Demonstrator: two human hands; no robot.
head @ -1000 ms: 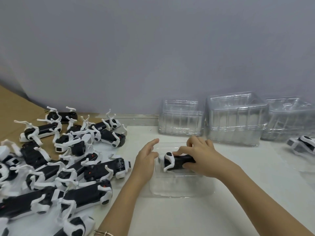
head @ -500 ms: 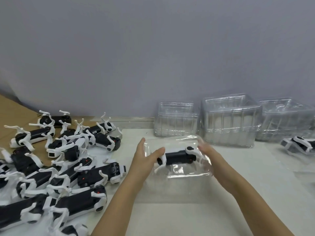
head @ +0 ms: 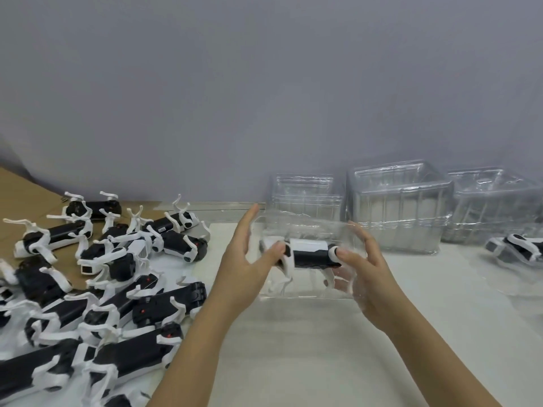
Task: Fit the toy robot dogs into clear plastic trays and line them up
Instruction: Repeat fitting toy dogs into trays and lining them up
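Toy robot dog sits inside a clear plastic tray, which the left hand and right hand grasp at opposite ends.

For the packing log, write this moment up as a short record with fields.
In hand: clear tray with one toy robot dog inside, legs pointing down
Left hand: holds the tray's left end, thumb on its front
Right hand: holds the tray's right end, thumb on its front
Loose dogs: a pile to the left, not in trays
Empty trays: stacks along the wall
Far right: another dog, seemingly in clear plastic
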